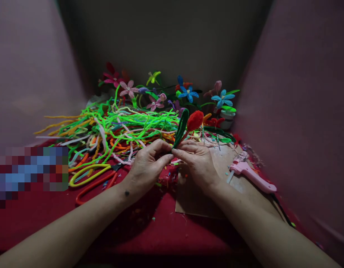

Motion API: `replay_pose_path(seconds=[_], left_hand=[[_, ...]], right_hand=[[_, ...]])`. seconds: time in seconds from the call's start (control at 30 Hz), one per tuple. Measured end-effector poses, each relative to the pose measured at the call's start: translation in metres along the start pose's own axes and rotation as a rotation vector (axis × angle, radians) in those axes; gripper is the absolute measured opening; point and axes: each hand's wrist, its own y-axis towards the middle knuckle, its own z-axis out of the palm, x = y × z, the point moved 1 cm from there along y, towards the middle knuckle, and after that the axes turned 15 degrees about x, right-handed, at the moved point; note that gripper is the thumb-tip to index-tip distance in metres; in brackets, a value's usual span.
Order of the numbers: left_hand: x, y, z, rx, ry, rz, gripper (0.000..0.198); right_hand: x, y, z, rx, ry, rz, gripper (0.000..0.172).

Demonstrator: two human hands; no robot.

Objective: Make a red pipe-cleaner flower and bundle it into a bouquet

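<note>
My left hand point(148, 160) and my right hand point(196, 160) meet over a red cloth, fingers pinched together on the stem of a pipe-cleaner flower. The flower has a red bud point(195, 120) and a dark green looped leaf point(181, 128) that stand up just above my fingertips. Both hands are closed on the stem's lower end, which is mostly hidden by my fingers.
A heap of loose pipe cleaners point(124, 128), mostly neon green, lies behind my hands. Finished flowers point(188, 93) in pink, blue and yellow stand at the back. A pink glue gun point(251, 174) rests on cardboard point(194, 199) at right. Scissors with yellow and orange handles point(89, 178) lie left.
</note>
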Motion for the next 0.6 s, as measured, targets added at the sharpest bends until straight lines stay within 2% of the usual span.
replay_pose_path(seconds=[0.13,0.37,0.6], left_hand=[[-0.0019,0.0003,-0.0002,0.008,-0.048,-0.004,0.007],[-0.0064,-0.0005,-0.0004,0.044,-0.115,-0.081,0.006],[-0.0034,-0.0011,0.0031,0.003,-0.088,-0.052,0.008]], right_hand=[[0.0006,-0.0011,0.0023,0.012,0.085,0.000,0.006],[-0.0005,-0.0026,0.0046,0.094,0.315,0.058,0.012],[0.0008,-0.0036,0.0045,0.058,0.223,0.051,0.011]])
